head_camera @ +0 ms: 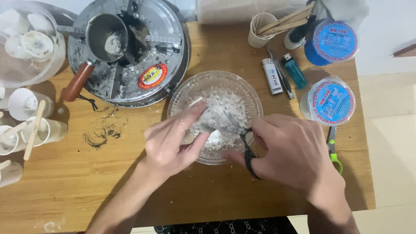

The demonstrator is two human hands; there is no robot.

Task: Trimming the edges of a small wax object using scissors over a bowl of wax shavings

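Two round tubs with blue-and-red printed lids stand at the right of the frame: the upper tub [333, 41] is blue-walled and sits near the top right, and the lower tub [331, 102] is clear-walled, just below it. A red-and-yellow oval sticker [152, 76] lies on the metal stove, upper centre-left. A white lighter [272, 76] bearing a printed label lies between stove and tubs.

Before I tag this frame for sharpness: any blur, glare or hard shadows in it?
Head view: the right hand and left hand look slightly motion-soft over the glass bowl; the round metal stove shows mild sheen, not blown out; shadows on the wooden table are soft; the edges bow slightly.
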